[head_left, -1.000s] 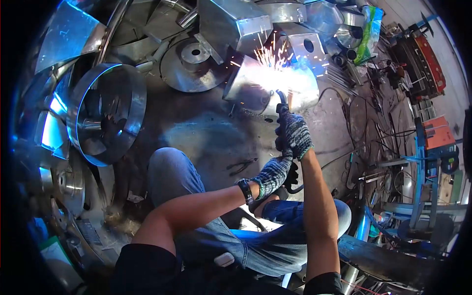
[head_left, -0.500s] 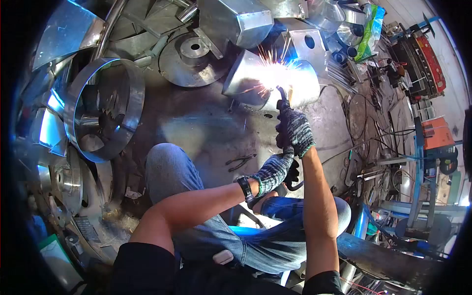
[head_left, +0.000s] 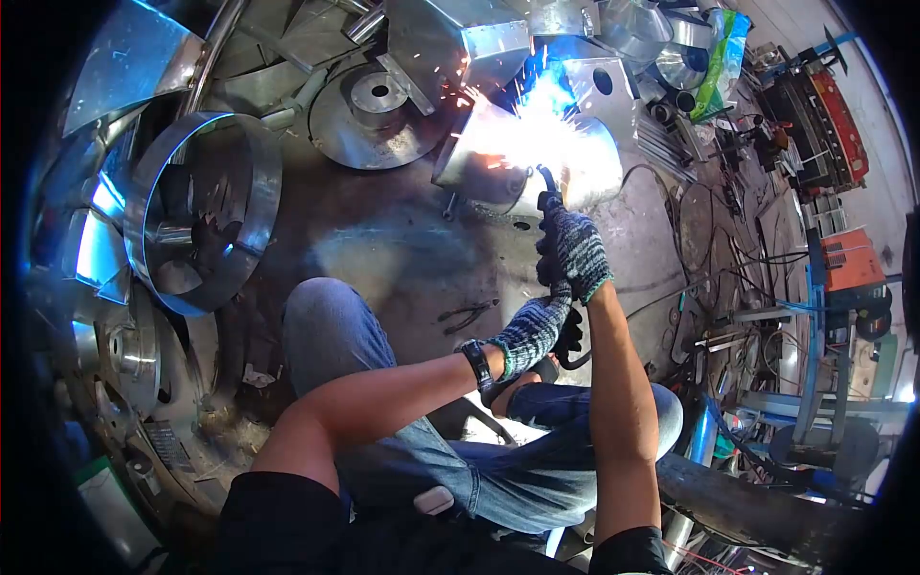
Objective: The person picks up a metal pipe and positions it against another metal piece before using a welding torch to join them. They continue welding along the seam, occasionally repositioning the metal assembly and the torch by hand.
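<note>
A striped knit glove covers my right hand (head_left: pixel 577 251), which is closed around the handle of a welding torch (head_left: pixel 547 179). The torch's bent neck points up into a white glare on a curved metal piece (head_left: pixel 594 158). Sparks and blue light spread from that spot, and the glare hides the tip and the surface there. My left hand (head_left: pixel 535 333), gloved alike, is closed just below the right, at the torch's rear end by its cable; exactly where its fingers grip is partly hidden. A pair of pliers (head_left: pixel 468 312) lies on the floor left of my hands.
A large metal ring (head_left: pixel 259 206) stands at the left. Behind the work lie a round flanged disc (head_left: pixel 340 129) and a box-shaped metal part (head_left: pixel 450 43). Cables and scrap line the right side, near an orange machine (head_left: pixel 853 259). My bent knee (head_left: pixel 331 311) is close by.
The sparks now spray more up and to the left, with more blue light and smoke above the glare. Both hands and the torch have stayed nearly in place.
</note>
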`<state>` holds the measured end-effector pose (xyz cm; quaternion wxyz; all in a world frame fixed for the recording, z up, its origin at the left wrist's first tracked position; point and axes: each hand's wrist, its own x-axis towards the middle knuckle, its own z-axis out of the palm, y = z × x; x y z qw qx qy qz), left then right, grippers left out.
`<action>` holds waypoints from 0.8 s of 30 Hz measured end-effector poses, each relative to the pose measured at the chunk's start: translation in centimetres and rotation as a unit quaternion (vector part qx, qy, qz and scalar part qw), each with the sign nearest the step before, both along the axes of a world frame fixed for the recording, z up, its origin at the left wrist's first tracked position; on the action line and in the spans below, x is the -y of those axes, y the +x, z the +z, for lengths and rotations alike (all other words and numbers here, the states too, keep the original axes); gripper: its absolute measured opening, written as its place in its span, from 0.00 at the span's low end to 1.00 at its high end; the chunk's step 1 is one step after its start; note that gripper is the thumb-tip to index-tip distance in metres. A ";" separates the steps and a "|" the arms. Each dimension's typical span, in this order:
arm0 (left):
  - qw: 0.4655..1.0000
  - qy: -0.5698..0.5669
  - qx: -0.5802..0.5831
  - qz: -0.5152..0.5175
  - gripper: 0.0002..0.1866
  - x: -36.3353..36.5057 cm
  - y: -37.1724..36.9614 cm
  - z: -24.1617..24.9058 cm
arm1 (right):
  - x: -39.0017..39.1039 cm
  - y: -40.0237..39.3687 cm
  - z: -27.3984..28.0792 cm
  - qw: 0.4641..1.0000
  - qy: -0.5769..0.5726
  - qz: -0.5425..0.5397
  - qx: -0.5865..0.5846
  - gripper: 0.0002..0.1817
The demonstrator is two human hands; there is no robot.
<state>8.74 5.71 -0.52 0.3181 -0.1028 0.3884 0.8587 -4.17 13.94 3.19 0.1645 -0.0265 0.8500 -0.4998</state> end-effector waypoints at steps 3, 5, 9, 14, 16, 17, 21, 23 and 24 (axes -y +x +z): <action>0.999 -0.034 -0.019 -0.011 0.37 0.0 -0.2 -0.4 | -0.2 -0.1 -0.2 0.990 0.063 0.067 -0.104 0.28; 1.000 -0.017 -0.001 -0.007 0.37 0.3 0.0 0.7 | -0.3 -0.1 -0.2 0.974 0.125 0.101 -0.162 0.25; 0.999 -0.026 -0.020 -0.029 0.37 0.3 -0.2 0.0 | 1.2 0.4 3.1 0.999 0.029 -0.019 0.037 0.17; 0.999 -0.041 -0.011 -0.028 0.38 0.6 -0.1 0.8 | -0.4 -0.3 0.4 0.987 0.107 0.090 -0.078 0.25; 0.999 -0.029 0.004 -0.028 0.38 0.9 -0.2 1.5 | 0.0 -0.2 0.2 0.985 0.103 0.080 -0.114 0.19; 1.000 -0.015 0.011 -0.022 0.38 0.7 -0.2 1.5 | 0.6 0.1 1.2 0.994 0.090 0.039 -0.048 0.20; 1.000 0.009 0.018 -0.016 0.30 0.4 0.0 1.0 | 1.8 0.2 2.3 0.989 0.018 -0.101 0.109 0.30; 1.000 0.023 0.019 -0.002 0.22 -0.1 0.1 0.4 | 0.1 -0.7 -0.6 0.998 0.057 -0.027 0.032 0.33; 1.000 0.022 0.019 -0.002 0.22 -0.1 0.1 0.0 | -1.2 -1.5 -3.0 0.998 0.056 -0.027 0.032 0.33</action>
